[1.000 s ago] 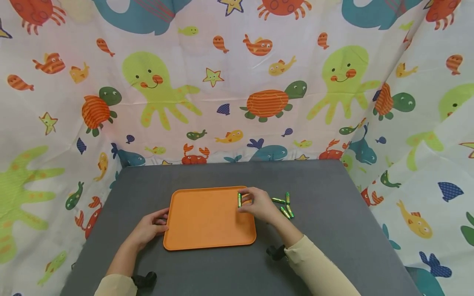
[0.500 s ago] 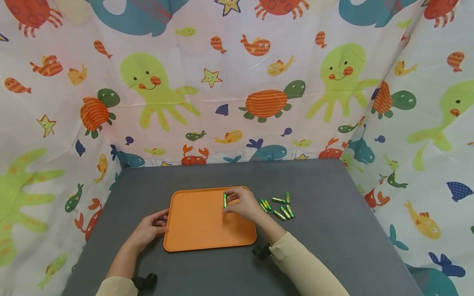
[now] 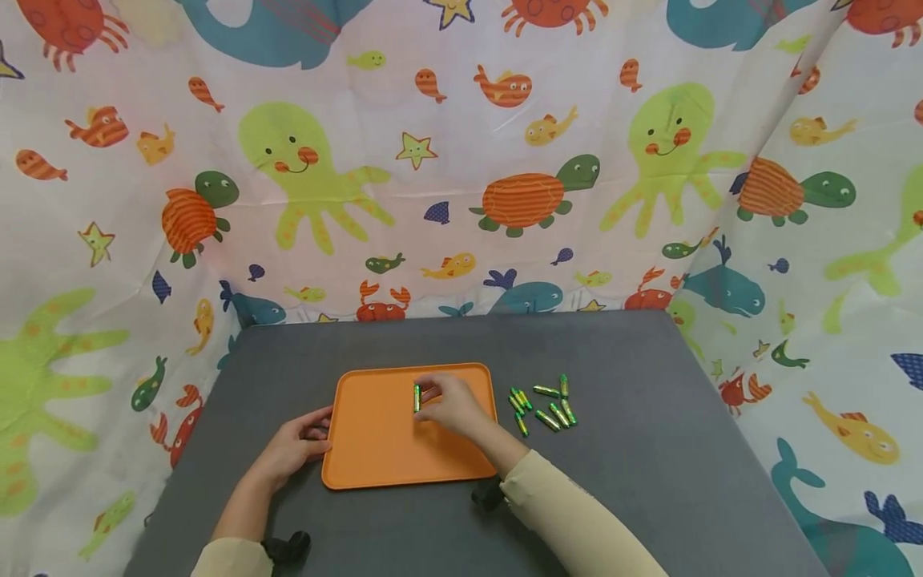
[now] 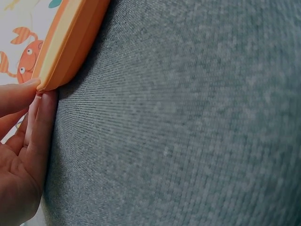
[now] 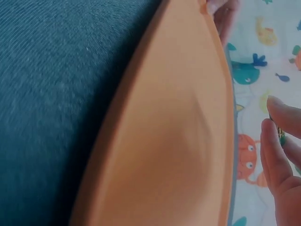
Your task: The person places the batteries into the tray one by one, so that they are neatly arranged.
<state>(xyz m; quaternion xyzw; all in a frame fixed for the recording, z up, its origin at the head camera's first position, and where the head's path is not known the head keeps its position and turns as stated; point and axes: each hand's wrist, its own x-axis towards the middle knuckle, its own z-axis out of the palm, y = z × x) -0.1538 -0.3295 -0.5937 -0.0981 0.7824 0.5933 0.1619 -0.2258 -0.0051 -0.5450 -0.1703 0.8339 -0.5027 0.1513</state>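
The person wears a pale cream long-sleeved top; the right sleeve (image 3: 570, 517) is a smooth, soft-looking fabric that covers the forearm and ends a little short of the wrist, and the left sleeve (image 3: 231, 558) shows only as a cream cuff at the lower edge of the head view. A small black device sits strapped under each wrist, one by the left cuff (image 3: 287, 548) and one by the right cuff (image 3: 487, 494). Both the left hand (image 3: 292, 449) and the right hand (image 3: 454, 406) are bare, without gloves, rings or a watch in view, and the fingers (image 5: 274, 155) have short, plain nails.
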